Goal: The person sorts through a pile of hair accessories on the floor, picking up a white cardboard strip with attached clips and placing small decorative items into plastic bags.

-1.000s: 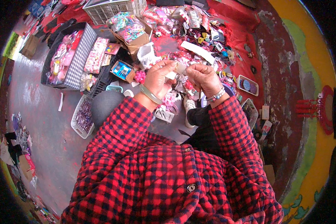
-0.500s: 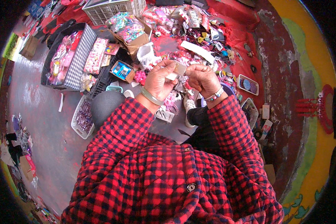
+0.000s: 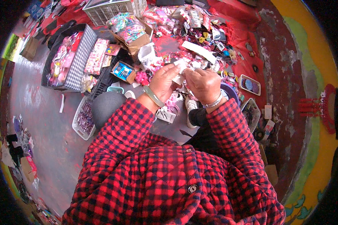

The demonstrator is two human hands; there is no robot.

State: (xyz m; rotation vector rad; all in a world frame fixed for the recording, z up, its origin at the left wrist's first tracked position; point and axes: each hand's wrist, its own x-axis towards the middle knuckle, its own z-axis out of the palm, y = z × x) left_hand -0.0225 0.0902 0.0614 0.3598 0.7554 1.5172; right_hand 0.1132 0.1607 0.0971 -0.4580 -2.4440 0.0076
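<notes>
My left hand (image 3: 163, 83) pinches a small white card (image 3: 179, 71) between thumb and fingers, held up over the heap on the floor. Close beside it, my right hand (image 3: 204, 84) is closed in a pinch at the card's right edge, its back turned up; whatever its fingertips grip is hidden. Behind and below the hands lie pink and white hair accessories (image 3: 172, 103) and a bright pink beaded bunch (image 3: 141, 78).
A houndstooth box (image 3: 79, 56) of packaged goods stands at left, near a carton of blue packs (image 3: 123, 71). White baskets (image 3: 83, 118) (image 3: 249, 84) flank me. A grey round seat (image 3: 108, 108) is by my left arm. A grey crate (image 3: 112, 11) stands at the back.
My right hand has rolled over so its back faces up, its fingers curled tighter. The card has turned and now shows a whiter face.
</notes>
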